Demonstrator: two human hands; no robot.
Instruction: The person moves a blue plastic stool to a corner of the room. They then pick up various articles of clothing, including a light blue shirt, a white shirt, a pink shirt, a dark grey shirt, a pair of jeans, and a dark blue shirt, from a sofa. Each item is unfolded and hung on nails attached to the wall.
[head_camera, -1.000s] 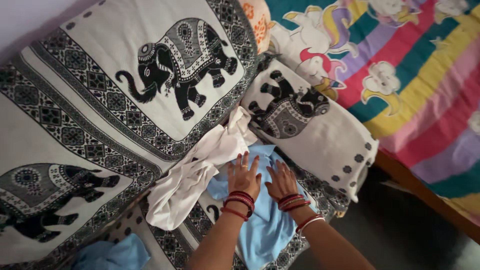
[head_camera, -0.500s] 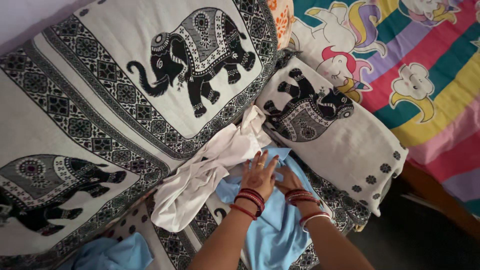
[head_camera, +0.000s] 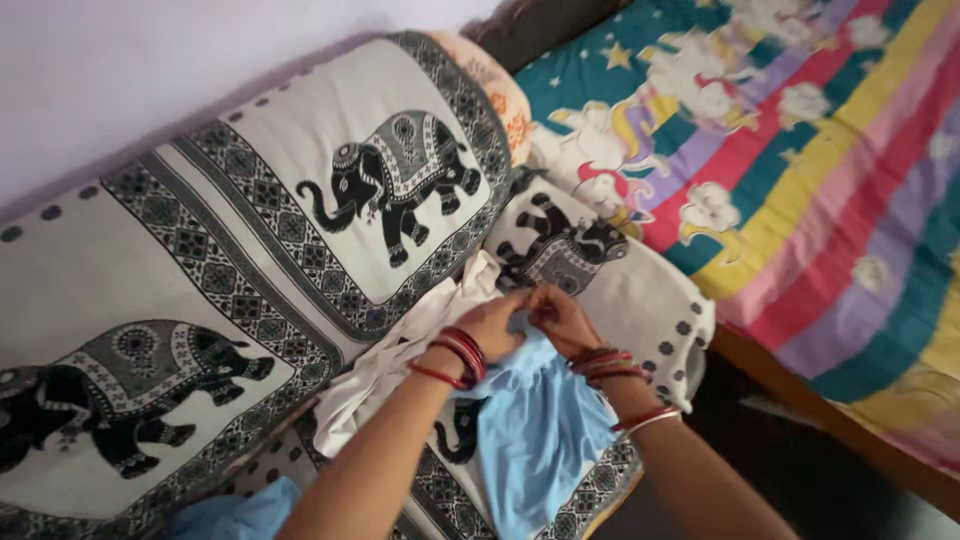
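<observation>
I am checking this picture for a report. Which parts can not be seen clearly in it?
- Head view: the fingertips of the left hand and right hand are curled into the light blue cloth, so the grip is hidden.
- The white cloth is partly covered by the left forearm.
- A second blue cloth is cut off by the bottom edge.
- The rainbow bedspread is blurred.

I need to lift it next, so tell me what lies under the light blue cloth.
The light blue cloth lies on the elephant-print cover, whose pattern shows beside it. A white cloth lies at its left. Both hands, left and right, pinch its top edge. Anything directly beneath is covered.
</observation>
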